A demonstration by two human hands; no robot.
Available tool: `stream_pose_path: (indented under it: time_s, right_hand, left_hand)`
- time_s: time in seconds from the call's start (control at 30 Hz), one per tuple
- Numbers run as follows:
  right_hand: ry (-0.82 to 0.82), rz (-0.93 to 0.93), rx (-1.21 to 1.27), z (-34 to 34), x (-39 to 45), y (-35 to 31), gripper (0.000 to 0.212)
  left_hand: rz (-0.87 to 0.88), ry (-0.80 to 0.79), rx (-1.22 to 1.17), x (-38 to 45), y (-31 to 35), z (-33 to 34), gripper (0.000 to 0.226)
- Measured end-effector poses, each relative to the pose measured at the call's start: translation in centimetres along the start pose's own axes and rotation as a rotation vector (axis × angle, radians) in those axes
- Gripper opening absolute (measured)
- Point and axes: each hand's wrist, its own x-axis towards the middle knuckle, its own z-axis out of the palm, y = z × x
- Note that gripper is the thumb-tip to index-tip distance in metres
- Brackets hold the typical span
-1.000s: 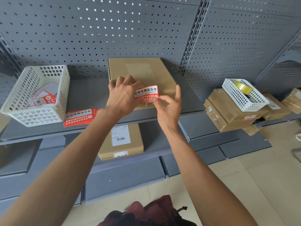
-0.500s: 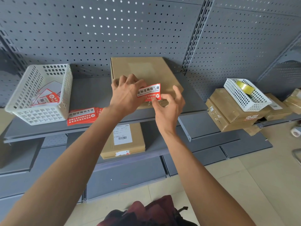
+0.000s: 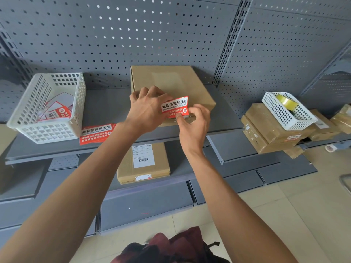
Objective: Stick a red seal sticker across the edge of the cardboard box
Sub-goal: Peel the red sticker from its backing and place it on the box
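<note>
red seal sticker (image 3: 175,107) in both hands' grip, more stickers (image 3: 56,112) in white basket (image 3: 24,114)

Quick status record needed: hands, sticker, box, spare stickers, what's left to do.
left hand: holds the sticker's left end
right hand: pinches its lower right corner
sticker: red, raised over the box's near edge, not pressed flat
box: closed, on the grey shelf
spare stickers: stacked beside the white basket
left to do: press the sticker across the edge

Matt cardboard box (image 3: 171,82), glossy paper sticker (image 3: 174,107).
</note>
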Motion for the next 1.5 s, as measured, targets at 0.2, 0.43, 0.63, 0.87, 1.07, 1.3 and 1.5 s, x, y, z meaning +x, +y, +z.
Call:
stream_pose_path:
  time_s: [0.2, 0.43, 0.63, 0.87, 1.07, 1.3, 1.5]
  right_hand:
    - [-0.016, 0.037, 0.038, 0.0, -0.2, 0.1, 0.014]
    - [-0.083, 0.270, 0.208, 0.0, -0.5, -0.3, 0.015]
    - [-0.123, 0.471, 0.401, 0.4, -0.5, -1.0, 0.036]
    - [-0.101, 0.707, 0.529, 0.3, -0.2, -1.9, 0.030]
    - [-0.154, 0.670, 0.494, -0.3, -0.1, -2.3, 0.015]
    - [-0.133, 0.639, 0.484, -0.6, -0.2, -2.5, 0.016]
    - [-0.140, 0.608, 0.476, -1.0, -0.3, -2.6, 0.014]
  left_hand:
    - [0.030, -0.009, -0.012, -0.2, -0.7, 0.0, 0.047]
    - [0.031, 0.000, 0.004, -0.2, -0.9, 0.3, 0.047]
    - [0.033, 0.010, -0.003, -0.2, -0.9, 0.4, 0.046]
    - [0.019, 0.010, -0.017, -0.2, -0.8, 0.3, 0.045]
    - [0.029, 0.014, -0.021, -0.1, -0.9, 0.2, 0.046]
    - [0.029, -0.013, -0.040, -0.2, -1.0, 0.1, 0.048]
    - [0.036, -0.032, -0.057, -0.1, -1.2, -0.2, 0.051]
